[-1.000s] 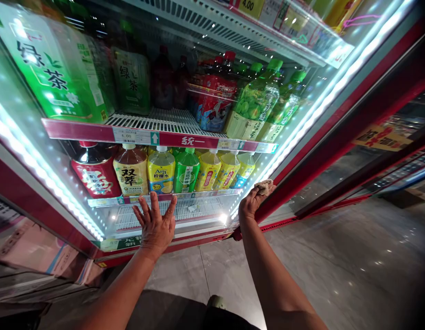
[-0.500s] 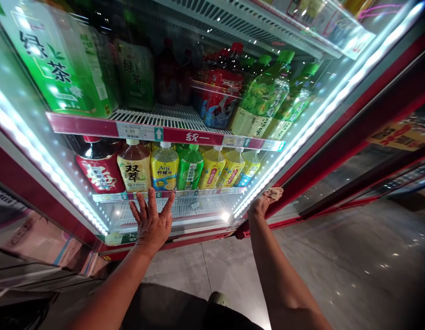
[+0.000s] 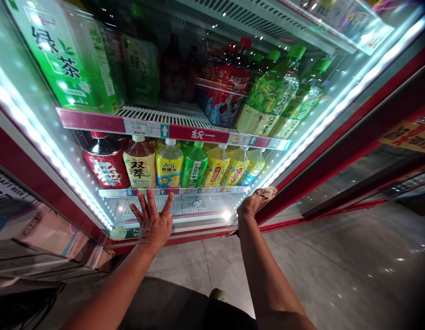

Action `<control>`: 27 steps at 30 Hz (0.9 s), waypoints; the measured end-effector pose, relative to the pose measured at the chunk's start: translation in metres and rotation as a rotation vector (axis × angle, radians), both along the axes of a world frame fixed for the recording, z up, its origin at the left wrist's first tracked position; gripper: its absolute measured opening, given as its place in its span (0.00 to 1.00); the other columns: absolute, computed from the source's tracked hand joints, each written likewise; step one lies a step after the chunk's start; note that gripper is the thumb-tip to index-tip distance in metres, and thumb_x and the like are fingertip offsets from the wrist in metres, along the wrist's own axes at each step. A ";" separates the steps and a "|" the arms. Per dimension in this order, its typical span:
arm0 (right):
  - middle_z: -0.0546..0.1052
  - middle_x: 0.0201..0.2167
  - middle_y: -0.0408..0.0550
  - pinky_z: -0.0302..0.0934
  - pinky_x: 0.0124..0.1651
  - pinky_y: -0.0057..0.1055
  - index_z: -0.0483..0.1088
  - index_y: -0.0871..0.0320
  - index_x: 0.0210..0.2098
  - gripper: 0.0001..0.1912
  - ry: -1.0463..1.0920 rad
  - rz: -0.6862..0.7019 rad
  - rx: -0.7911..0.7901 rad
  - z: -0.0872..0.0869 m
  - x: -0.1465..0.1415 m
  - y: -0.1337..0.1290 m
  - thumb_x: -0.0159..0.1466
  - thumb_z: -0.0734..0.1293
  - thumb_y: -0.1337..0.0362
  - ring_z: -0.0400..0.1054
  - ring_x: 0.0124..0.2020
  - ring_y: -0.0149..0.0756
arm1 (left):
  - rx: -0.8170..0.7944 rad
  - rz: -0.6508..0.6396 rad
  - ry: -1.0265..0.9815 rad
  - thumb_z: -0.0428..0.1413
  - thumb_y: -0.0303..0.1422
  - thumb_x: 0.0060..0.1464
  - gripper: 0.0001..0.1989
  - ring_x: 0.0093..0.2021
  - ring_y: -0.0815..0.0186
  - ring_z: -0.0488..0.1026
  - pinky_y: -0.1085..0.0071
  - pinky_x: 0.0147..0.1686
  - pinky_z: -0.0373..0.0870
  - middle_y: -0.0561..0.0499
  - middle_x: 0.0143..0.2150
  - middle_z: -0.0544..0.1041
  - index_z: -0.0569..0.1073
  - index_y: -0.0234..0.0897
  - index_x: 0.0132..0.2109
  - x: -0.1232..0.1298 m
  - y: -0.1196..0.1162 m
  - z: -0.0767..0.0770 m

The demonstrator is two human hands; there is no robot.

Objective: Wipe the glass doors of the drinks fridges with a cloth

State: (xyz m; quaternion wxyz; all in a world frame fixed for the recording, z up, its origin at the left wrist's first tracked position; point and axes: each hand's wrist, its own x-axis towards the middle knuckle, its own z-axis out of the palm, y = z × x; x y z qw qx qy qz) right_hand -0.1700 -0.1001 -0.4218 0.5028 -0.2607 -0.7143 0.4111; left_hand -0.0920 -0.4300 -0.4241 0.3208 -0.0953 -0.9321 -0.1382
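Observation:
My left hand (image 3: 154, 223) is open, its fingers spread, in front of the lower part of a lit drinks fridge (image 3: 246, 224). Its fingertips lie just below the lower row of bottles; whether it presses on glass I cannot tell for sure. My right hand (image 3: 251, 204) is closed around a crumpled beige cloth (image 3: 268, 193) at the fridge's red right-hand frame. Behind the left hand stand a double-extract tea bottle (image 3: 139, 165), a yellow lemon water bottle (image 3: 169, 167) and a green bottle (image 3: 194, 168).
Large green tea bottles (image 3: 73, 68) and green-capped bottles (image 3: 270, 98) fill the upper shelf (image 3: 167, 114). A bright light strip (image 3: 318, 123) runs down the right side. Pink cartons (image 3: 52, 233) are stacked at lower left. Grey tiled floor (image 3: 346, 256) extends to the right.
My right hand has shifted left and slightly inward with the cloth along the frame. The left hand keeps nearly the same place, while the fridge shelves appear slightly farther right in view.

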 end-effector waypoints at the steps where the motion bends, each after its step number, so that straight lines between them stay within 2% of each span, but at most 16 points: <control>1: 0.40 0.78 0.58 0.24 0.79 0.54 0.38 0.62 0.77 0.40 -0.001 0.027 0.013 0.002 0.000 -0.005 0.73 0.43 0.46 0.25 0.80 0.40 | 0.012 0.008 -0.003 0.61 0.29 0.60 0.52 0.75 0.29 0.20 0.23 0.66 0.34 0.49 0.76 0.10 0.33 0.61 0.74 0.001 -0.001 0.001; 4: 0.32 0.78 0.60 0.28 0.79 0.54 0.32 0.65 0.77 0.43 -0.010 0.128 0.048 -0.003 0.005 -0.021 0.72 0.46 0.45 0.22 0.79 0.42 | 0.026 0.041 -0.035 0.60 0.28 0.60 0.49 0.74 0.28 0.18 0.23 0.66 0.35 0.49 0.75 0.08 0.38 0.59 0.76 0.001 -0.008 0.001; 8: 0.33 0.78 0.60 0.24 0.78 0.57 0.32 0.63 0.77 0.43 -0.050 0.152 -0.016 -0.015 0.014 -0.042 0.71 0.47 0.45 0.20 0.79 0.44 | -0.002 0.025 -0.062 0.59 0.29 0.61 0.49 0.75 0.29 0.20 0.20 0.65 0.36 0.50 0.76 0.10 0.38 0.62 0.75 0.002 -0.018 -0.005; 11: 0.32 0.78 0.61 0.26 0.78 0.58 0.29 0.63 0.77 0.42 -0.038 0.165 0.015 -0.008 0.016 -0.055 0.73 0.46 0.46 0.20 0.79 0.44 | 0.012 0.022 -0.056 0.60 0.29 0.60 0.50 0.75 0.28 0.21 0.21 0.65 0.37 0.49 0.76 0.11 0.38 0.63 0.75 0.003 -0.025 -0.006; 13: 0.36 0.78 0.60 0.29 0.78 0.58 0.32 0.60 0.77 0.40 -0.025 0.207 0.084 0.000 0.016 -0.064 0.74 0.46 0.47 0.24 0.79 0.45 | 0.031 0.051 -0.058 0.62 0.29 0.59 0.50 0.75 0.28 0.22 0.22 0.66 0.37 0.49 0.76 0.10 0.40 0.62 0.75 0.004 -0.029 -0.003; 15: 0.42 0.78 0.58 0.30 0.78 0.57 0.39 0.58 0.77 0.38 -0.028 0.251 0.143 0.004 0.017 -0.074 0.74 0.45 0.46 0.29 0.79 0.45 | 0.043 0.087 -0.066 0.63 0.30 0.58 0.50 0.75 0.29 0.22 0.24 0.67 0.36 0.49 0.76 0.10 0.41 0.62 0.75 0.005 -0.033 0.002; 17: 0.46 0.77 0.60 0.29 0.78 0.58 0.46 0.61 0.76 0.38 -0.041 0.271 0.169 0.000 0.019 -0.083 0.74 0.45 0.45 0.32 0.79 0.46 | 0.050 0.108 -0.071 0.63 0.29 0.58 0.50 0.75 0.30 0.21 0.24 0.67 0.36 0.49 0.76 0.10 0.41 0.62 0.75 0.006 -0.036 0.006; 19: 0.47 0.76 0.64 0.30 0.78 0.59 0.45 0.65 0.75 0.40 -0.048 0.257 0.131 -0.008 0.021 -0.091 0.74 0.45 0.45 0.32 0.79 0.45 | 0.060 0.112 -0.073 0.62 0.28 0.58 0.50 0.75 0.30 0.21 0.24 0.67 0.35 0.49 0.76 0.11 0.42 0.62 0.75 0.007 -0.039 0.007; 21: 0.46 0.76 0.66 0.31 0.78 0.58 0.42 0.68 0.76 0.42 -0.056 0.228 0.060 -0.013 0.021 -0.099 0.73 0.46 0.45 0.31 0.79 0.44 | 0.071 0.116 -0.078 0.62 0.27 0.58 0.49 0.76 0.31 0.21 0.24 0.67 0.34 0.48 0.76 0.11 0.44 0.59 0.76 0.008 -0.042 0.007; 24: 0.45 0.76 0.68 0.27 0.78 0.55 0.39 0.69 0.76 0.43 -0.071 0.200 -0.005 -0.010 0.021 -0.111 0.73 0.46 0.44 0.28 0.79 0.43 | 0.103 0.151 -0.108 0.63 0.29 0.58 0.48 0.76 0.31 0.21 0.24 0.67 0.32 0.43 0.77 0.13 0.46 0.50 0.77 0.009 -0.047 0.008; 27: 0.45 0.77 0.66 0.25 0.78 0.56 0.38 0.66 0.77 0.41 -0.063 0.268 0.079 -0.002 0.022 -0.127 0.74 0.46 0.45 0.30 0.79 0.43 | 0.144 0.189 -0.147 0.63 0.31 0.57 0.48 0.75 0.32 0.19 0.26 0.68 0.33 0.36 0.77 0.17 0.48 0.41 0.78 0.010 -0.054 0.013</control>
